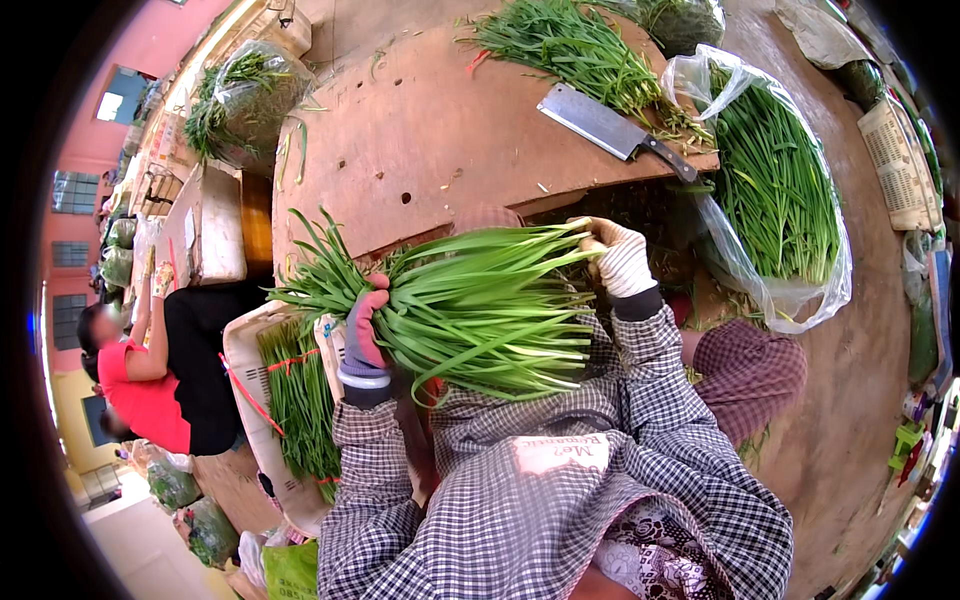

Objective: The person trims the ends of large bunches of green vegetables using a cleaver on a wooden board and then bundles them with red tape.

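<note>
A large loose bunch of garlic chives (480,300) lies across in front of my body, green leaf tips to the left and pale stem ends to the right. My left hand (365,335), in a grey and pink glove, is closed round the leafy part. At the upper right of the bunch, my right hand (615,255), in a white knit glove, pinches a few pale stem ends between thumb and fingers. Just beyond the bunch is a brown board table (430,140). On its right side rests a cleaver (593,120) with a dark handle.
More chives (570,50) lie at the table's far edge. A clear plastic bag (840,270) of chives stands at right. Left of me, a white crate (240,350) holds chives tied with red bands. Another person (150,380) in red sits at far left, near a stuffed bag (250,100).
</note>
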A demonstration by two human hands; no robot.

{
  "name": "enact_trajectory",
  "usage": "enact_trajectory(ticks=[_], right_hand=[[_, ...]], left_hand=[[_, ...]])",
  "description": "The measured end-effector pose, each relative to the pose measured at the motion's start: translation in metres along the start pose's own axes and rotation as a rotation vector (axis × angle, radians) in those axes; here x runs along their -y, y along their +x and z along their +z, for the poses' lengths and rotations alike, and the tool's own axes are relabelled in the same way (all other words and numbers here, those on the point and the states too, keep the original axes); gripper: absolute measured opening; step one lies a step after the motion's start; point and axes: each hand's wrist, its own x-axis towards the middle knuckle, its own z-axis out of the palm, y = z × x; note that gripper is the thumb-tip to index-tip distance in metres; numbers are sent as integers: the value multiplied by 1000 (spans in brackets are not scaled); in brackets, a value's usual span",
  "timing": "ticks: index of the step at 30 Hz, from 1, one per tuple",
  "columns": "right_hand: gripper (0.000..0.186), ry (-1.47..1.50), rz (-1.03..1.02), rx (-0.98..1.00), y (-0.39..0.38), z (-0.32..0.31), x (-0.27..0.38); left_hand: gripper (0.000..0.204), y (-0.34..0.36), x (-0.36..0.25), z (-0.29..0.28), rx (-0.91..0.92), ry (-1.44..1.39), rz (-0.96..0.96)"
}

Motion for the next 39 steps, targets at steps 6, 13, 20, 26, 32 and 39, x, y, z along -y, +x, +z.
enact_trajectory(ticks=[6,13,20,26,32,39], right_hand=[[23,-410,-67,-259,-21,-95,16],[37,-958,167,-350,-44,-194,1],[55,-883,-81,-222,-40,-119,9],[59,-841,-737,-19,0,21,53],[82,-455,-519,419,-4,100,64],[96,-381,-620,263,-20,100,67]], left_hand=[[29,-2,-5,-12,25,-63,-100],[31,9,4,-35,105,41,-95],[21,1,-11,11,113,-106,35],[20,10,-25,27,179,-253,35],[19,22,-45,75,263,-249,90],[30,20,-58,167,342,-163,127]])
